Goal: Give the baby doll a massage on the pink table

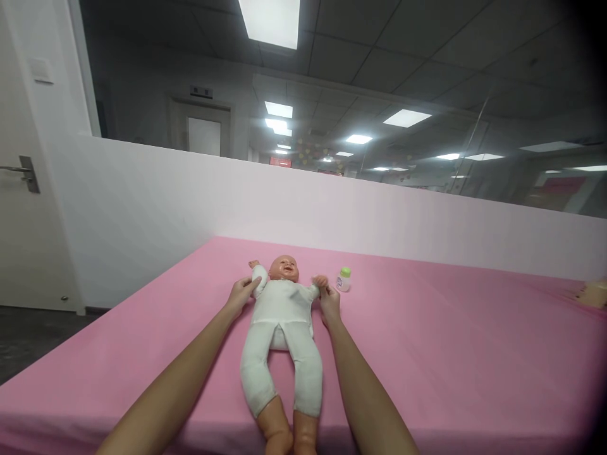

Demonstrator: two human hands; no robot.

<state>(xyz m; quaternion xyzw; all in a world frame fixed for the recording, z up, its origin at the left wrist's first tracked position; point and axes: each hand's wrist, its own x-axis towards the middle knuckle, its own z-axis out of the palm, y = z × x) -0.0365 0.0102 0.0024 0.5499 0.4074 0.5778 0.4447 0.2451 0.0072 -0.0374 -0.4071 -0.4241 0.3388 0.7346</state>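
A baby doll in a white cloth suit lies on its back on the pink-covered table, its head away from me and its bare feet near the front edge. My left hand is closed on the doll's sleeved arm at the left, which is raised beside its head. With fingers pinched, my right hand grips the doll's other arm close to its small hand. Just beyond my right hand stands a small clear bottle with a green cap.
A low white wall with glass above it runs behind the table. At the far right edge lies a pale, skin-coloured object, partly cut off. A door with a metal handle is on the left.
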